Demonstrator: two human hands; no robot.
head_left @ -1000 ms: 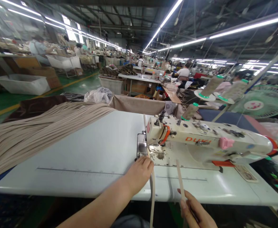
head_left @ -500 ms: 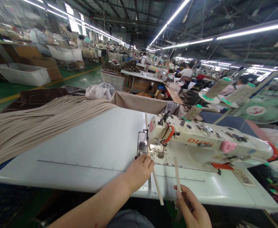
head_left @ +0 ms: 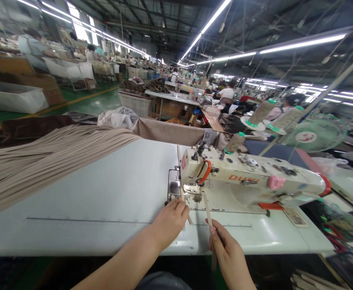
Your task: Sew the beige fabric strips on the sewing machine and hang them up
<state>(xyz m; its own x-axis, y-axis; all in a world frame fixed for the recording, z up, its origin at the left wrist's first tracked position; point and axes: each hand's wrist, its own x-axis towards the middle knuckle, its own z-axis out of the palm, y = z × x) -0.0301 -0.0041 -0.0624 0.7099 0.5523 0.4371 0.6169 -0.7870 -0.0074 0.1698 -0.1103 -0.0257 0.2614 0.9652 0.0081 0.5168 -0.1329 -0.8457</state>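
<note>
My left hand lies on the white machine table just in front of the presser foot, its fingers closed over a narrow beige fabric strip. The strip's short tail pokes out beside those fingers, and its far end shows behind the sewing head. In my right hand, a second beige strip is pinched between thumb and fingers, its tip pointing up at the needle plate. The rest of this strip hangs below the table edge. The sewing machine stands right of my left hand.
A thick bundle of beige strips covers the table's left side. A metal guide plate sits left of the needle area. Thread cones and a fan stand behind the machine. A fabric-lined bin adjoins the far edge.
The strip under my left hand has fed forward, leaving a much shorter tail. My right hand has moved up with its strip, bringing the tip nearer the needle. The view has turned slightly right.
</note>
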